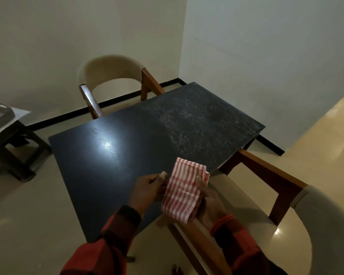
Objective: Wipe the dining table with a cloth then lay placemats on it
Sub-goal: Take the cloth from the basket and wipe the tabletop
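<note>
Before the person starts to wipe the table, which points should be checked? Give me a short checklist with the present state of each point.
1. Cloth in hand: ok. The left hand and right hand both grip it.
2. Cloth folded to a pad: ok. It looks folded into a compact strip.
3. Cloth on the table: not ok. It is held above the near right corner, not pressed flat on it.
4. Table free of things: ok. Nothing stands on the dark top.
5. Dirt to wipe: ok. The far right part shows pale smears.
6. Placemats ready: cannot tell. None is in view.
</note>
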